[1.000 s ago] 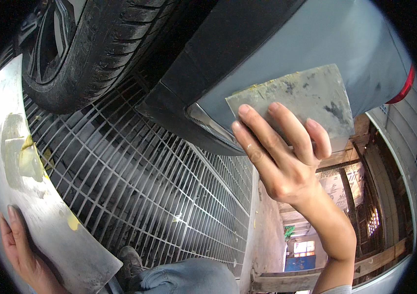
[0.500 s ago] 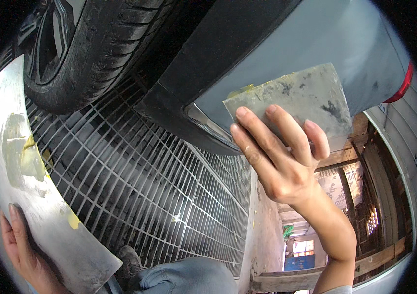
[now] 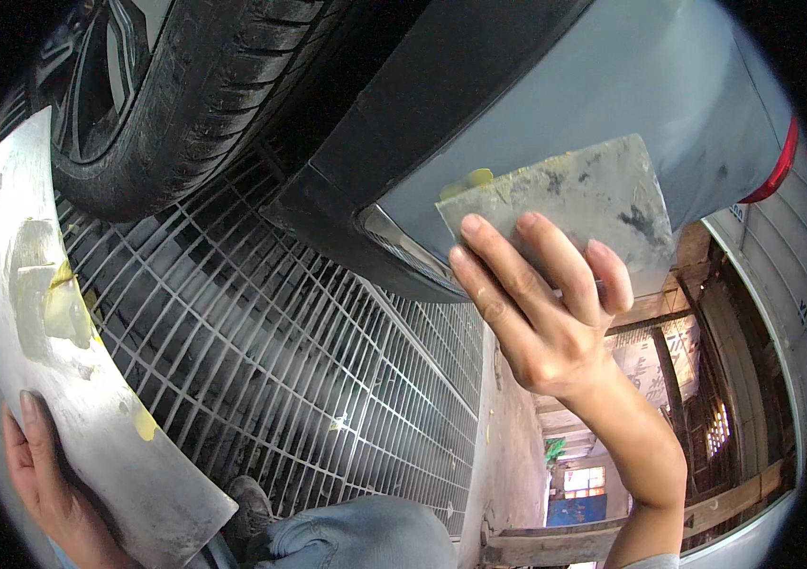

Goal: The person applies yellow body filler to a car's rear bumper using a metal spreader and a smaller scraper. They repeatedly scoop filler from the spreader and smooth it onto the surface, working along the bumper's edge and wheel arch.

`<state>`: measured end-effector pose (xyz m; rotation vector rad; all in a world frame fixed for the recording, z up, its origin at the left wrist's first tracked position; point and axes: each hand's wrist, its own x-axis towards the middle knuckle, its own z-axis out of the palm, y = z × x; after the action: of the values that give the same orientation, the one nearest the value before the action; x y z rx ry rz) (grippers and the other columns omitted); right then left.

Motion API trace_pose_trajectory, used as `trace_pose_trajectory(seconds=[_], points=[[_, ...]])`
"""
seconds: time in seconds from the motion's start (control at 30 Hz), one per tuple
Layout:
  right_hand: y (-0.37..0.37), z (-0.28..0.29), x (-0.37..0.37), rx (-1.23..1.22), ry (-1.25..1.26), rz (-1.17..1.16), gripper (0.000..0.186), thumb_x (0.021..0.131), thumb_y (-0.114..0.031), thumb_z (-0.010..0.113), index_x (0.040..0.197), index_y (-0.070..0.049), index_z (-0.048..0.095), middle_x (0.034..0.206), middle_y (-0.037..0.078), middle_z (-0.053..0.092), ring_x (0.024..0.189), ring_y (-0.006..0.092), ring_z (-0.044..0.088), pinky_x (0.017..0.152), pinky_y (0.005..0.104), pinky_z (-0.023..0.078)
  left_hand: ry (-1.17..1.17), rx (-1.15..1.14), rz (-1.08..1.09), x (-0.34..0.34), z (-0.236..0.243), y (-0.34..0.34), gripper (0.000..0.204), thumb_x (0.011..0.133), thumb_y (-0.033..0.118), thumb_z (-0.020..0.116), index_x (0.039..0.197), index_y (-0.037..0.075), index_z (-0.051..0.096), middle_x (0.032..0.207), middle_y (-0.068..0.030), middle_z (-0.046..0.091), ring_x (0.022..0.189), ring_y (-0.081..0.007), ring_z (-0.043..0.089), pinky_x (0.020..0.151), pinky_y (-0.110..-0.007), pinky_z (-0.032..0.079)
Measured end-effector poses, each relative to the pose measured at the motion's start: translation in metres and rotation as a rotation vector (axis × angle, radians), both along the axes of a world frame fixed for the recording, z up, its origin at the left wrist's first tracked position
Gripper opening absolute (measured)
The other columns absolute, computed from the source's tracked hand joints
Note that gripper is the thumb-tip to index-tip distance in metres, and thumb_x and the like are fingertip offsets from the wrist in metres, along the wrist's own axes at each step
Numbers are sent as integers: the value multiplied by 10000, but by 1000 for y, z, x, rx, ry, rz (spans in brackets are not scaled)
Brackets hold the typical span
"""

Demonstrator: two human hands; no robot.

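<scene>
My right hand (image 3: 555,313) grips a flat, stained grey putty spreader (image 3: 579,194), fingers spread over its lower face. The spreader's upper edge lies against or very close to the grey-blue car body panel (image 3: 565,100). A small dab of yellow-green putty (image 3: 479,177) shows on the panel at the spreader's left corner. At the lower left, my left hand (image 3: 43,484) holds a curved, pale metal mixing board (image 3: 105,408) by its outer edge. A grey patch with yellow putty (image 3: 64,303) coats the board's middle, and a smaller yellow spot sits lower down.
A black tyre (image 3: 204,95) stands at the upper left, beside dark trim (image 3: 403,123) along the panel. Below is a metal floor grating (image 3: 309,351). My bent knee (image 3: 366,536) is at the bottom. A red lamp (image 3: 773,166) and wooden beams (image 3: 754,488) are at the right.
My right hand and the spreader have shifted slightly downward. The yellow-green dab on the panel now shows apart from the spreader's edge. The mixing board has barely moved.
</scene>
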<state>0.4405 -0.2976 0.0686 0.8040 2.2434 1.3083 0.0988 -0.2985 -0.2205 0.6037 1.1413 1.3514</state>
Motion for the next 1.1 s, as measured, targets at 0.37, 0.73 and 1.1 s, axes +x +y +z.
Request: trace_pose_trajectory(seconds=[0.37, 0.73, 1.1], points=[[-5, 0, 2, -2, -28, -27, 282, 865, -205, 701, 1077, -121, 866, 1262, 6, 816, 1198, 202, 703, 1185, 434, 303, -6, -81, 56, 0, 1, -2, 495, 1163, 354, 593, 1495, -13, 568, 1338, -119, 695, 1132, -148, 685, 1000, -301, 533], [2, 1, -7, -14, -19, -48, 300, 932, -189, 695, 1181, -153, 858, 1311, -13, 809, 1258, 213, 664, 1193, 408, 267, -24, -51, 55, -5, 4, -2, 474, 1155, 353, 611, 1461, -9, 583, 1301, -112, 703, 1105, -137, 676, 990, -287, 520], [3, -9, -13, -13, -59, -107, 319, 911, -179, 677, 1170, -124, 855, 1315, 4, 799, 1281, 227, 660, 1189, 430, 274, -14, -82, 35, 1, 14, -2, 466, 1166, 374, 584, 1427, -12, 587, 1270, -110, 707, 1068, -133, 681, 967, -287, 526]])
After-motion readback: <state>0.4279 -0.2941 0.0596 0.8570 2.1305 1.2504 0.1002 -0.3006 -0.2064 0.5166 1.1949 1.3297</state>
